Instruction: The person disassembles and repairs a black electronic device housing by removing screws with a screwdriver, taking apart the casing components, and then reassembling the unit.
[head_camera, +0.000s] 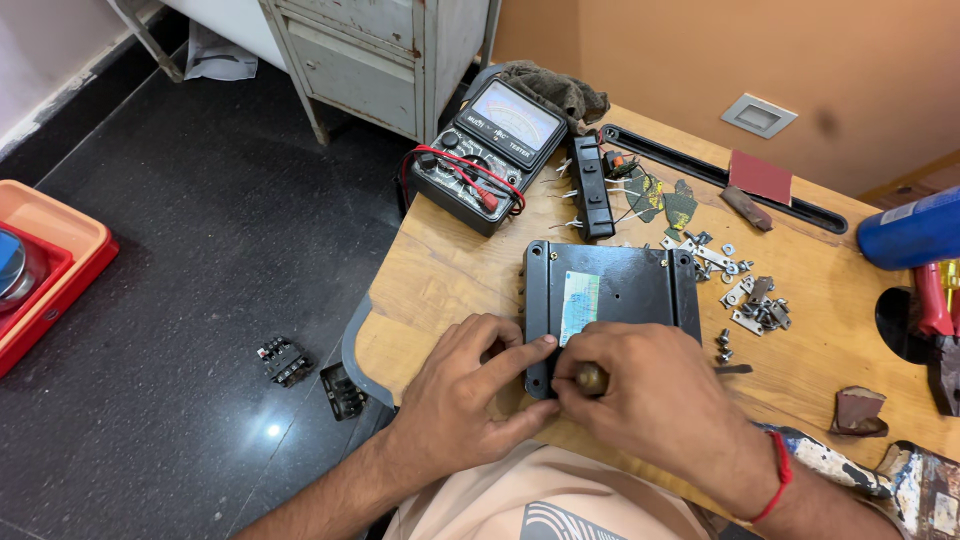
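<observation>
- The left hand lies palm down at the near edge of the wooden table. Its forearm comes up from the bottom of the view. Its fingers are loosely spread, and the index finger stretches right to press on the near left corner of a black metal plate. It grips nothing.
- The right hand comes in from the lower right, knuckles up, with a red thread band on its wrist. Its fingers are curled tight around a small brass-coloured tool handle, held against the near edge of the plate just beside the left index fingertip. The tool's tip is hidden.
- The black metal plate lies flat near the middle of the table, toward its near edge. It is roughly square, with raised lips along its left and right sides.
- A small rectangular label, pale blue-green and shiny, sits on the left half of the plate, upright along its longer side.
- An analogue test meter, black with a pale dial face and red leads, stands at the far left corner of the table.
- A narrow black terminal strip lies between the meter and the plate.
- Loose screws and small metal brackets are scattered just to the right of the plate.
- A blue cylinder lies at the right edge of the table.
- A red tray sits on the dark floor, at the left.
</observation>
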